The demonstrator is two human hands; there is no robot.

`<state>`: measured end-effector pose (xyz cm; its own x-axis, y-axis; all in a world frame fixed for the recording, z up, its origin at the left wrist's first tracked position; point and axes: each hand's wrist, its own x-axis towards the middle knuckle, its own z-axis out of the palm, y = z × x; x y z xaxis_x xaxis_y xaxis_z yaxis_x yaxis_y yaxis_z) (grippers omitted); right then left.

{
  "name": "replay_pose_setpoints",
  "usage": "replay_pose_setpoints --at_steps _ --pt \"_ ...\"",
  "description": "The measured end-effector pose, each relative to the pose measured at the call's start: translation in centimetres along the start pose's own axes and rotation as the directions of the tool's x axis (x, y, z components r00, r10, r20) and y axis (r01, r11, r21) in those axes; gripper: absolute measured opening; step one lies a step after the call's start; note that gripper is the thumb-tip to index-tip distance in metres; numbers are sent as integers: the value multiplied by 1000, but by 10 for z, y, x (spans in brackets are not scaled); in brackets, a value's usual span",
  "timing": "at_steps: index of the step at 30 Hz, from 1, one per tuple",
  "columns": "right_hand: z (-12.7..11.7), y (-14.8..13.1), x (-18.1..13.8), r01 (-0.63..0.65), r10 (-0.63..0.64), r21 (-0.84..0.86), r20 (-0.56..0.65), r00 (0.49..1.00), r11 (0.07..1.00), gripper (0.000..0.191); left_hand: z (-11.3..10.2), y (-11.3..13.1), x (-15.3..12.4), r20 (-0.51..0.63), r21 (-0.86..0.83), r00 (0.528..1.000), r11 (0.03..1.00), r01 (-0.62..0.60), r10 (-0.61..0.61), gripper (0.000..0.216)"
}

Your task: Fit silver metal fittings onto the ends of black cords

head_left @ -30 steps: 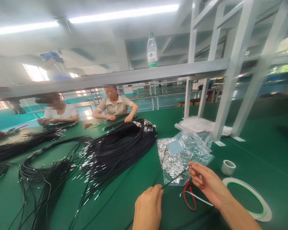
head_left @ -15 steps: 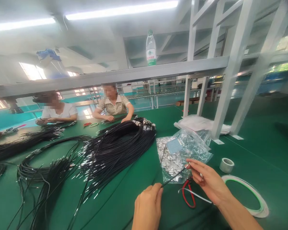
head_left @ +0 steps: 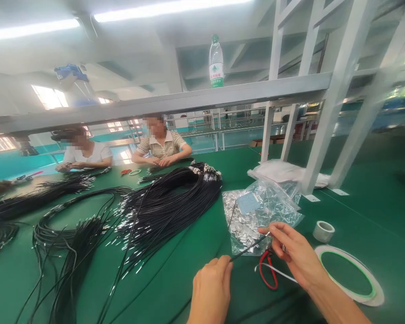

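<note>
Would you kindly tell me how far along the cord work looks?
Cords with silver tips lie fanned in the black cord pile, seemingly done. In hand: the left hand and right hand hold one cord. The bag of metal pieces looks full, suggesting much remains.

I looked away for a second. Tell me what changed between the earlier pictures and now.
Little changed. The right hand edged slightly up and left over the bag of metal parts, keeping its pinch on the cord. The left hand still holds the cord's other end. A co-worker across the table drew both hands together. The cord bundle, scissors and tape rolls stayed put.
</note>
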<state>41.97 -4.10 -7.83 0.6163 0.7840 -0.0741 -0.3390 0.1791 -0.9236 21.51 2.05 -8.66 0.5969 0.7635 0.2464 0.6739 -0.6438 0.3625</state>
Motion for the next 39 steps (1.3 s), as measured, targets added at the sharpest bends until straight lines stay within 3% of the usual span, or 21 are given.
replay_pose_setpoints --at_steps 7,15,18,21,26,39 --pt "8 -5 -9 4 -3 -61 8 1000 998 60 -8 6 0 27 -5 999 999 37 -37 28" --pt "27 18 -20 -31 36 -54 89 995 998 58 -15 14 -1 119 -42 991 997 71 -65 26" --pt "32 25 -22 -132 126 37 144 982 991 52 -14 15 -1 121 -100 990 992 78 -66 25" --pt "29 25 -18 -233 212 243 108 971 942 46 -15 14 0 101 -117 991 988 97 -85 25" --pt "16 13 -11 -266 254 365 82 964 892 35 -17 11 0 59 -123 994 987 101 -95 28" --pt "8 8 -5 -189 183 233 45 982 954 52 -17 11 -2 57 -71 995 994 84 -80 28"
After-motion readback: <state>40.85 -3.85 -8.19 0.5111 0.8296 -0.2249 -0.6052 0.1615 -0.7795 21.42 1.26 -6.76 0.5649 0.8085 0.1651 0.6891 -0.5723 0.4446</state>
